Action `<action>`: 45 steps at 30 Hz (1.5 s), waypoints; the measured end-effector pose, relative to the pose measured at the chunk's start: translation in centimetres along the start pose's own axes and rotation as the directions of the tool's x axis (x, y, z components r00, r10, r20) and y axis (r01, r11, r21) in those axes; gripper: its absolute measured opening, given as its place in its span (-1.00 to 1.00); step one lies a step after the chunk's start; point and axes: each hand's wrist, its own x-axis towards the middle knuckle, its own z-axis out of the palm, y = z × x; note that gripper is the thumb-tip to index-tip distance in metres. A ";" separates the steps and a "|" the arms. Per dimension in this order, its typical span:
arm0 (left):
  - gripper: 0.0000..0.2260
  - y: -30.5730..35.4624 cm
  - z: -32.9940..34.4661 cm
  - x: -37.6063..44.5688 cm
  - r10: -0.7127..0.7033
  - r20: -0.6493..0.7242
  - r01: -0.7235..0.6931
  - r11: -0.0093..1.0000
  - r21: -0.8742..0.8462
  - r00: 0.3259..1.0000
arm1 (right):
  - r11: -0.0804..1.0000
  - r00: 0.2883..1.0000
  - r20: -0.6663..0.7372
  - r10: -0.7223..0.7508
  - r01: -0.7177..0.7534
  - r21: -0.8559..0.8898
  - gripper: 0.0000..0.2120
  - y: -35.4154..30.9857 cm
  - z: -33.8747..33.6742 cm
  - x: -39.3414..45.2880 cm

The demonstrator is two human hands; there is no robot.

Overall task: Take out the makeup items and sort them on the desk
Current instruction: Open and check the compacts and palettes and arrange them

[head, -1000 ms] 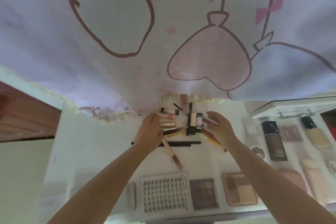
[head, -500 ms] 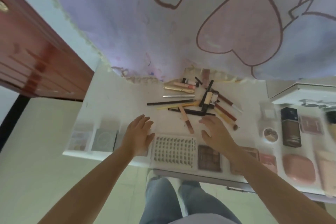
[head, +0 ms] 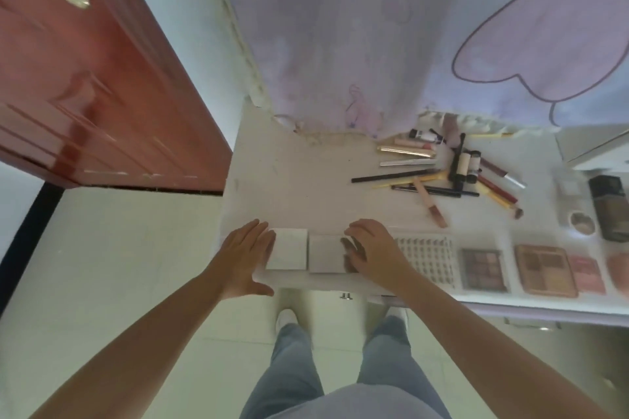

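No brand or writing can be read on anything here; motion blur smears every surface.

Two pale square compacts lie side by side at the near edge of the white bench (head: 289, 180): the left compact (head: 287, 249) and the right compact (head: 325, 253). The left hand (head: 243, 257) lies flat against the outer side of the left compact, fingers straight and thumb spread wide, a wide grip holding nothing. The right hand (head: 371, 250) rests on the right edge of the right compact, fingers bent down over it; whether this grip actually clasps it, I cannot tell.

Just right of that hand sits the lash tray (head: 427, 257), then the dark eyeshadow palette (head: 482, 269) and the tan palette (head: 544, 269). Farther back lies a loose heap of pencils and tubes (head: 442, 173). A red door (head: 85, 78) stands to the left.
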 end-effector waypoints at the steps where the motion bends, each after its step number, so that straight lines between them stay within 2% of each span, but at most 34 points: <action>1: 0.09 -1.1 0.0 -0.2 0.015 0.001 -0.015 1.000 0.002 1.000 | 1.000 1.000 0.025 0.016 -0.016 -0.002 -0.82 -0.9 0.9 0.1; 4: 0.14 -3.4 0.3 -0.9 0.058 -0.066 -0.060 0.998 -0.030 0.996 | 0.997 0.998 0.056 0.027 -0.023 -0.068 -0.76 -3.6 3.1 0.9; 6: 0.07 -4.3 0.1 -1.3 0.073 -0.126 -0.083 0.994 -0.076 0.989 | 0.994 0.996 0.087 0.030 -0.020 -0.110 -0.68 -5.2 4.3 1.5; 11: -0.18 -5.4 -0.4 -1.7 0.043 -0.006 -0.043 0.994 -0.102 0.999 | 0.983 0.987 0.158 -0.006 0.034 -0.179 -0.64 -7.9 6.9 2.3; 14: -0.23 -5.7 -0.4 -1.7 0.053 0.001 -0.052 0.982 -0.182 0.999 | 0.970 0.983 0.184 0.008 0.037 -0.240 -0.56 -9.1 7.7 2.4; 19: -0.23 -5.3 -1.1 -1.6 0.018 -0.031 -0.029 0.912 -0.409 0.999 | 0.962 0.954 0.267 0.134 -0.061 -0.265 -0.47 -10.4 7.7 3.2; 26: -0.19 -4.2 -2.7 -1.2 0.080 -0.008 -0.073 0.870 -0.488 0.997 | 0.962 0.940 0.205 0.271 -0.271 -0.033 -0.36 -10.1 6.4 3.3; 34: -0.16 -3.6 -2.1 -0.8 0.096 0.042 -0.060 0.849 -0.525 0.994 | 0.961 0.930 0.245 0.273 -0.256 -0.101 -0.45 -10.2 6.2 3.2; 39: -0.16 -3.7 -2.0 -1.2 0.069 0.052 -0.019 0.760 -0.650 0.996 | 0.959 0.925 0.289 0.245 -0.189 -0.210 -0.51 -9.9 5.8 3.3; 42: -0.22 -4.0 -2.1 -1.5 0.034 0.044 0.009 0.677 -0.736 0.998 | 0.957 0.928 0.292 0.231 -0.162 -0.241 -0.46 -10.0 5.9 3.4; 45: -0.23 -4.0 -2.1 -1.7 0.088 0.112 0.041 0.580 -0.814 0.990 | 0.952 0.931 0.298 0.211 -0.127 -0.277 -0.40 -9.8 6.0 3.1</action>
